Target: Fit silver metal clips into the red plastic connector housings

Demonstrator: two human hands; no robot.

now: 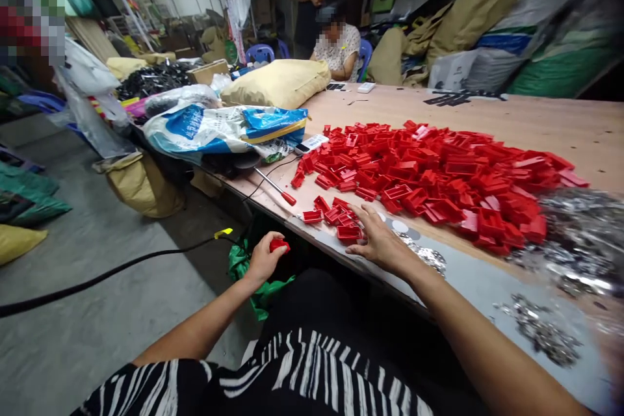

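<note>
My left hand [266, 257] is closed on a small red plastic part [279, 246], held off the table's front edge above a green bag [240, 266]. Over the near edge of the table, my right hand [375, 237] has its thumb and fingers apart. Beside its fingertips lies a red box-shaped piece [348, 233], part of a small group of loose red pieces; whether the thumb touches it I cannot tell. Behind them spreads a large heap of red plastic parts [419, 169]. Flat shiny metal pieces [426, 257] lie partly behind my right wrist.
Small metal parts [543, 331] and clear bags of metal pieces [585, 240] lie at the right. A red-tipped lever [287, 197] juts out at the table's edge. Blue-white sacking [219, 130] and a tan sack [277, 83] lie at left. Another person [341, 49] sits across the table [550, 120].
</note>
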